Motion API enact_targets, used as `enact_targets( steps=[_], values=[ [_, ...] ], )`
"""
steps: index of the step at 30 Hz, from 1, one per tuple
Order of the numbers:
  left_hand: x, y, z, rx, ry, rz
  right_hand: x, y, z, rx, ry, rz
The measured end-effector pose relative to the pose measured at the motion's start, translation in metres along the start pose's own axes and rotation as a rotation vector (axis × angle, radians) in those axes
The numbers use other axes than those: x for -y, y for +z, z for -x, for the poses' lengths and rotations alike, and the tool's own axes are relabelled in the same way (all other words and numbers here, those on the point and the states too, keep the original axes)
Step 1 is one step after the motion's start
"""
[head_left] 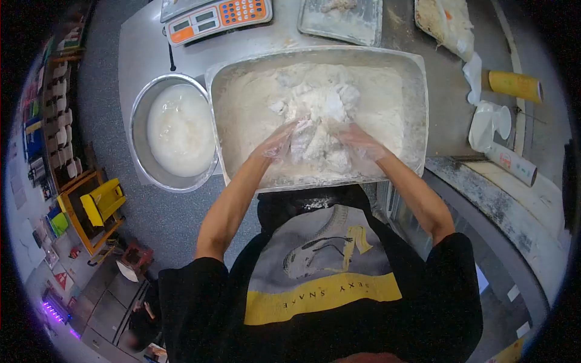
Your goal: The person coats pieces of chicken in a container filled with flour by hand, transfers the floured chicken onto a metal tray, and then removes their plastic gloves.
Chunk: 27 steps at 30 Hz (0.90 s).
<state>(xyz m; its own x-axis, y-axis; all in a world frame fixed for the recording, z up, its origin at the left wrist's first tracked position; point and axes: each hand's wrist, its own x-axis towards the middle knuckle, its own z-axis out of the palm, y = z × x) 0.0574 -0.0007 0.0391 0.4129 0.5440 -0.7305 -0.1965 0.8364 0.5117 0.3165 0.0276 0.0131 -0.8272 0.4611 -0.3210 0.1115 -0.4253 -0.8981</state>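
Observation:
My left hand [283, 138], in a thin clear plastic glove, is pressed into a heap of flour-coated pieces [321, 142]. Opposite it, my right hand [362, 140], gloved the same way, grips the heap's other side. White flour hides most of the fingertips, and what lies under the coating cannot be made out. Around the heap, loose flour [248, 109] covers the bottom of a large rectangular metal tub [423, 115].
A round metal bowl [136, 145] of cloudy whitish liquid stands against the tub's left side. Behind are an orange-and-white scale [218, 21] and a metal tray [308, 27] with a coated piece. At right are a bag of crumbs [448, 27] and a yellow roll [514, 86].

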Motion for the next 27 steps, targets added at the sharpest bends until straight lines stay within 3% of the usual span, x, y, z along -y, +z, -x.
enact_targets(
  steps=[2,3,4,6,8,9,11,12,13,15,17,18,19,21,22,23,25,27],
  values=[
    [-0.005,0.002,-0.003,0.081,0.010,0.046,0.085,0.026,-0.013,-0.469,0.323,0.139],
    [-0.001,0.000,-0.004,0.081,0.006,0.050,0.073,0.017,-0.009,-0.468,0.328,0.137],
    [0.007,-0.004,-0.002,0.082,0.251,-0.129,0.062,0.005,-0.004,-0.412,0.208,-0.253],
    [0.018,-0.016,-0.001,0.081,0.499,-0.305,0.048,-0.008,0.004,-0.346,0.083,-0.635],
    [0.023,-0.034,0.007,0.126,0.563,-0.428,0.071,-0.006,0.005,-0.646,-0.299,0.747],
    [0.023,-0.043,0.013,0.138,0.586,-0.466,0.073,-0.009,0.010,-0.638,-0.301,0.750],
    [0.019,-0.056,0.026,-0.052,0.293,-0.784,0.078,-0.027,0.034,-0.641,-0.095,0.788],
    [0.016,-0.059,0.027,-0.056,0.299,-0.778,0.065,-0.043,0.043,-0.635,-0.097,0.795],
    [0.014,-0.062,0.027,-0.196,0.381,-0.796,0.039,-0.062,0.048,-0.832,0.080,0.452],
    [0.020,-0.073,0.010,-0.345,0.467,-0.810,0.038,-0.074,0.037,-1.000,0.250,0.100],
    [0.047,-0.095,-0.038,-0.699,0.783,-1.728,0.061,-0.057,0.000,-1.108,0.330,0.184],
    [0.040,-0.092,-0.049,-0.703,0.783,-1.729,0.063,-0.049,-0.018,-1.166,0.341,0.141],
    [0.032,-0.083,-0.061,-0.438,1.067,-1.165,0.045,-0.049,-0.035,-1.227,0.293,-0.072],
    [0.017,-0.055,-0.071,-0.154,1.248,-0.572,-0.011,-0.066,-0.047,-0.578,-0.004,0.943],
    [-0.002,-0.038,-0.066,-0.137,1.076,-0.552,-0.013,-0.063,-0.051,-0.579,-0.005,0.943],
    [-0.005,-0.030,-0.075,-0.131,0.991,-0.542,-0.013,-0.056,-0.061,-0.570,0.083,0.481],
    [0.003,-0.023,-0.111,-0.058,0.788,-0.464,-0.007,-0.047,-0.063,-0.541,0.165,0.016],
    [0.001,-0.013,-0.106,0.020,0.662,-0.395,0.010,-0.034,-0.039,-0.443,-0.083,0.187]
  ],
)
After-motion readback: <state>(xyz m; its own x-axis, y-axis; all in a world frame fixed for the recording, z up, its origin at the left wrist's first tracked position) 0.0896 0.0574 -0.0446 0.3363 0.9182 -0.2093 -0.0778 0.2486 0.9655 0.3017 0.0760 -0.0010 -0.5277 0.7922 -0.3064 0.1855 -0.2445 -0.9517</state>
